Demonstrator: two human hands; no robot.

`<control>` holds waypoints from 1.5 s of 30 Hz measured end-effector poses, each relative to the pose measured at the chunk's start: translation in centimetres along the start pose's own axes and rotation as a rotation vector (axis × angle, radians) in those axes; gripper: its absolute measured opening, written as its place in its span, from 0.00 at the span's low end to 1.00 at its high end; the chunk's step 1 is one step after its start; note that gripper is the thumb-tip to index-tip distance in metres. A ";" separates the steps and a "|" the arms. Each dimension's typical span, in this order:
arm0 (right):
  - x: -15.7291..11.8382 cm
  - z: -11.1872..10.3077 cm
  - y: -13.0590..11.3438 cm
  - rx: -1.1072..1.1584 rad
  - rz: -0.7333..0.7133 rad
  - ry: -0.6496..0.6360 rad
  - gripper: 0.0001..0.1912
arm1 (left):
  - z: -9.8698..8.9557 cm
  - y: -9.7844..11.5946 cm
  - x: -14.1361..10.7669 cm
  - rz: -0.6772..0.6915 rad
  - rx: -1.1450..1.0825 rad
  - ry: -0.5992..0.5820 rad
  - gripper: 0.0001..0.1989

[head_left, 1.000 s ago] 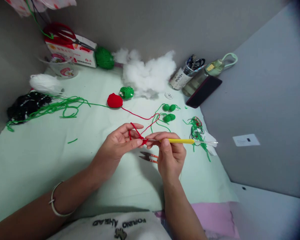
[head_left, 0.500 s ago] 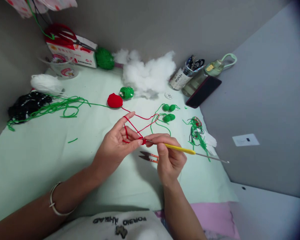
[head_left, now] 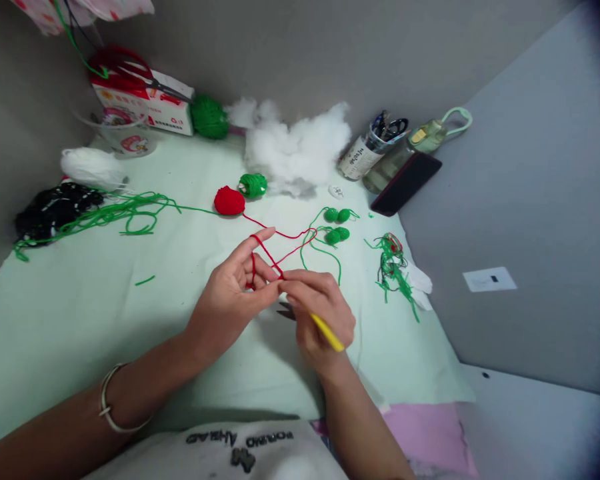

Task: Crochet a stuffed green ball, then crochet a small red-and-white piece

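Red yarn (head_left: 267,252) loops over the raised index finger of my left hand (head_left: 237,283), whose thumb and other fingers pinch a small red piece, now mostly covered. My right hand (head_left: 320,317) grips a crochet hook by its yellow handle (head_left: 329,333), fingertips touching those of my left hand. The hook's tip is hidden. From my hands the strand runs to a red yarn ball (head_left: 229,201). Thread snips (head_left: 286,311) lie partly covered beneath my right hand. Beyond are small green crocheted balls (head_left: 337,235) with loose tails.
White stuffing (head_left: 297,150), a green yarn ball (head_left: 210,117) and a small green bundle (head_left: 253,185) lie at the back. A pen cup (head_left: 363,157), bottle and dark phone (head_left: 406,183) stand back right. Yarn scraps (head_left: 397,270) lie right; black yarn (head_left: 55,210) and a plastic tub (head_left: 127,137) left.
My right hand has turned and shifted slightly left, so the hook's handle now points down toward me. It covers more of the snips and the red piece. My left index finger has lowered slightly.
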State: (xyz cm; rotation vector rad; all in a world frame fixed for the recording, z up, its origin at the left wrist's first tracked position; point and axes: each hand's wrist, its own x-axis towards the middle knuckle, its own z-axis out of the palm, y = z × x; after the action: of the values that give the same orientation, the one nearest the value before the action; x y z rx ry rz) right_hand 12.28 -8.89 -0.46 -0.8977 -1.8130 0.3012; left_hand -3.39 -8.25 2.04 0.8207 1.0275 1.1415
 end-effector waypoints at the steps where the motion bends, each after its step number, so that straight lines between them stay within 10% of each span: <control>1: -0.3 0.1 0.1 -0.090 -0.044 -0.001 0.21 | 0.0 0.1 0.0 -0.055 -0.066 -0.042 0.38; 6: -0.1 0.0 -0.2 -0.014 0.009 0.085 0.18 | 0.0 0.8 0.3 -0.284 -0.297 -0.190 0.33; 12: 1.4 -0.2 -0.6 0.606 0.466 0.204 0.09 | -0.4 0.8 0.5 -0.123 -0.153 -0.111 0.31; 23: 1.3 0.2 -0.5 0.472 0.396 0.135 0.08 | -0.2 0.1 0.4 -0.113 -0.112 -0.159 0.36; 35: 2.2 -0.8 0.1 0.911 0.746 0.162 0.09 | -0.7 1.2 0.7 -0.272 -0.285 -0.305 0.29; 45: 0.7 0.6 -0.9 0.056 0.116 0.090 0.17 | 0.5 -0.2 -0.2 -0.074 -0.095 -0.036 0.37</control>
State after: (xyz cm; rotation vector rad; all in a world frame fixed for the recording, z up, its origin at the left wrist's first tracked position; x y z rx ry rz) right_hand 11.27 -8.94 0.32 -0.9640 -1.6652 0.3769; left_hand -2.85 -8.46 2.03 0.7197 0.9587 1.1003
